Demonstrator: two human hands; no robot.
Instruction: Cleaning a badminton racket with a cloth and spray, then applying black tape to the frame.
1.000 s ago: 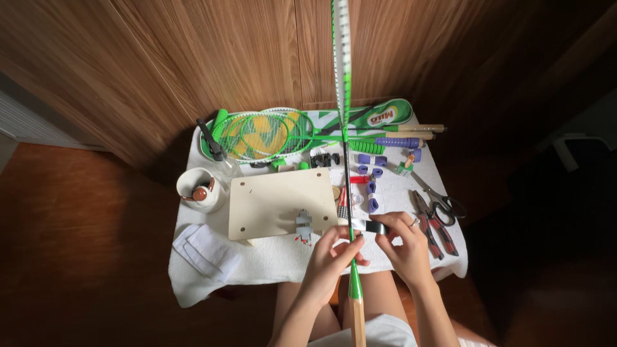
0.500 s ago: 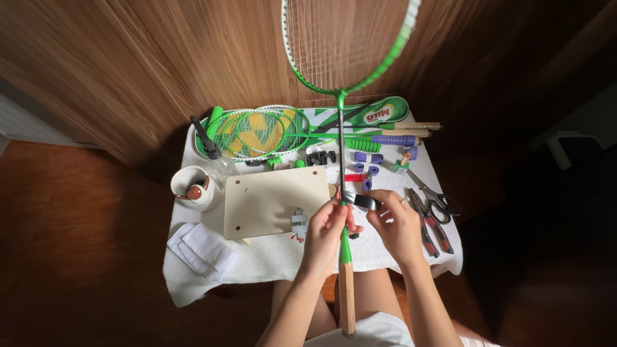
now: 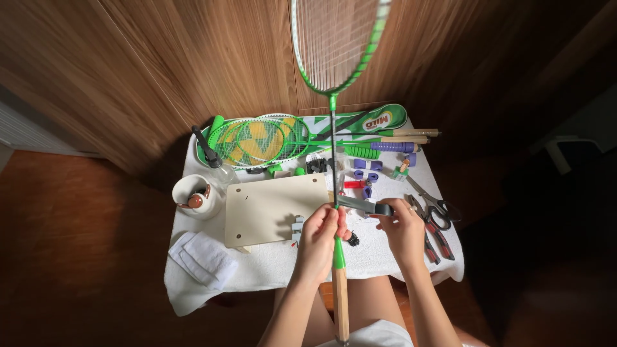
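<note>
A small table draped in a white cloth (image 3: 385, 257) stands against a wall of brown wood panelling (image 3: 193, 58), with dark wooden floor on either side. On the cloth lie a pale board (image 3: 270, 209) in the middle, a white mug (image 3: 193, 196) and a folded white cloth (image 3: 202, 257) to the left, spare green rackets (image 3: 257, 138) and purple and green grip rolls at the far edge, and scissors (image 3: 434, 205) with red-handled pliers (image 3: 437, 234) on the right.

The green badminton racket (image 3: 334, 77) stands nearly upright over the near middle of the table, its strung head against the panelling, thin dark shaft running down to a green cone and a bare wooden handle (image 3: 340, 302). The left hand (image 3: 318, 241) closes around the shaft just above the cone. The right hand (image 3: 405, 231) pinches the end of a dark flat strip (image 3: 366, 205) that reaches across to the shaft.

The top of the racket head is cut off, the butt of the handle sits low between the knees, and the small parts by the board are too tiny to identify.
</note>
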